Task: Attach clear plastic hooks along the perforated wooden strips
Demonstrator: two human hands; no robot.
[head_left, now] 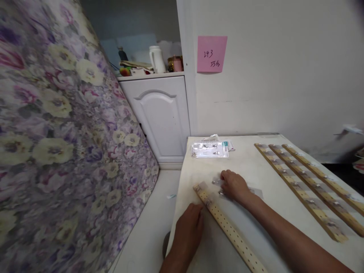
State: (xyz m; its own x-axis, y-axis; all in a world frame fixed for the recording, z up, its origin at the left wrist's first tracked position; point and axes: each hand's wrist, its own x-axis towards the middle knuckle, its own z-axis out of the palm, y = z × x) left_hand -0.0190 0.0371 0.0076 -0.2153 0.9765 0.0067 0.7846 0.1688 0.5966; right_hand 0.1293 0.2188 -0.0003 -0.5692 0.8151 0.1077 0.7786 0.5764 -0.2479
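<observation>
Head view: just right of the curled left hand point(189, 226), a long, pale wooden strip point(227, 226) is lying, dotted with round holes; the bent-fingered right hand point(234, 185) is resting among thin, clear plastic pieces point(257, 192). Whether either is gripping anything, I cannot tell.

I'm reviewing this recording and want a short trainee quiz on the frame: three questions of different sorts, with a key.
1. How many strips lie side by side along the right of the table?
A) two
B) three
C) five

2. True or false: the pink note is stuck on the cabinet door.

3. Which of the person's hands is nearer the clear packs at the back?

Key:
1. B
2. False; it is on the wall.
3. The right hand; the left hand is beside the near strip.
</observation>
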